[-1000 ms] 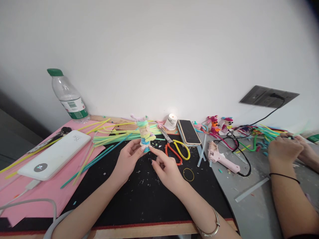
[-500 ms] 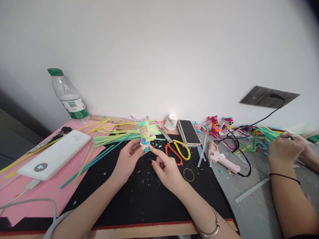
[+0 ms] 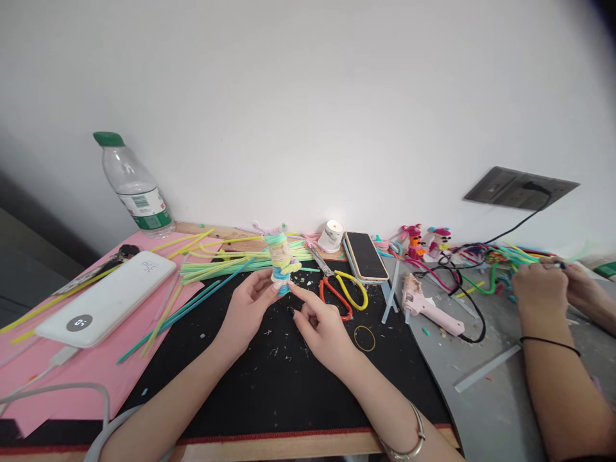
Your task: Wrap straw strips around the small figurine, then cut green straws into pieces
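A small pipe-cleaner figure (image 3: 279, 253), in pale green, yellow and blue with pinkish loops on top, stands upright above the black mat (image 3: 260, 391). My left hand (image 3: 250, 305) grips its blue base between thumb and fingers. From the other side, the outstretched index finger of my right hand (image 3: 322, 330) touches the base. The right thumb, with a dark nail, is held apart from that finger, and the other right fingers are curled. Just behind my right hand lie scissors (image 3: 344, 292) with one red and one yellow handle.
Pipe cleaners (image 3: 212, 269), a white power bank (image 3: 106, 298) and a bottle (image 3: 137, 192) are at left. A paper cup (image 3: 331, 237), phone (image 3: 366, 256) and pink glue gun (image 3: 433, 308) stand or lie farther right. Another person's hands (image 3: 541, 289) work at far right.
My hands and the figure stay almost still. The other person's hands at far right have shifted slightly to the left.
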A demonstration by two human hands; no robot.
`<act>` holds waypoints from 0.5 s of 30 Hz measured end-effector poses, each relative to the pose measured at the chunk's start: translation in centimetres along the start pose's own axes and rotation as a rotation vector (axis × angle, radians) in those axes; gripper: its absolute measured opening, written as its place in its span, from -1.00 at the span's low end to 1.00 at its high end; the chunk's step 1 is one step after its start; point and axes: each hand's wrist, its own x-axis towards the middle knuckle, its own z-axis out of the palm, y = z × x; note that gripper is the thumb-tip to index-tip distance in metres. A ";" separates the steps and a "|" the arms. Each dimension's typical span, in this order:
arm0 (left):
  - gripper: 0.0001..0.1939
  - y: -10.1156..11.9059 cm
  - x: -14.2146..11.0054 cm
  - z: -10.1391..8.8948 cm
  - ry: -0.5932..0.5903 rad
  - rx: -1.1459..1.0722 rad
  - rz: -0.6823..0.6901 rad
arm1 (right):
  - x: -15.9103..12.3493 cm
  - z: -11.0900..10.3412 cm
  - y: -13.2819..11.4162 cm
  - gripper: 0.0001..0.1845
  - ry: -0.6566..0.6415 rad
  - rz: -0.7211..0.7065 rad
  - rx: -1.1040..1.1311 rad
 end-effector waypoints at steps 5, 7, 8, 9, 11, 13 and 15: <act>-0.63 0.0 0.0 0.0 0.011 0.000 -0.005 | 0.0 0.0 -0.1 -0.50 -0.004 -0.005 -0.009; -0.62 0.0 0.0 0.0 0.013 0.005 -0.005 | 0.0 -0.1 -0.2 -0.50 -0.003 -0.007 -0.014; -0.62 0.0 0.0 0.0 0.012 0.006 -0.005 | 0.0 0.0 -0.2 -0.50 -0.003 -0.008 -0.016; -0.62 0.0 0.0 0.0 0.012 0.007 -0.004 | 0.0 0.0 -0.2 -0.50 -0.001 -0.010 -0.018; -0.62 0.0 0.0 0.0 0.015 0.006 -0.002 | 0.0 0.0 -0.2 -0.50 0.000 -0.015 -0.020; -0.61 -0.1 0.0 0.0 0.025 0.007 -0.001 | 0.0 0.0 -0.1 -0.50 0.001 -0.017 -0.025; -0.60 -0.1 0.0 0.0 0.030 0.009 0.002 | 0.0 -0.1 -0.1 -0.50 -0.003 -0.015 -0.026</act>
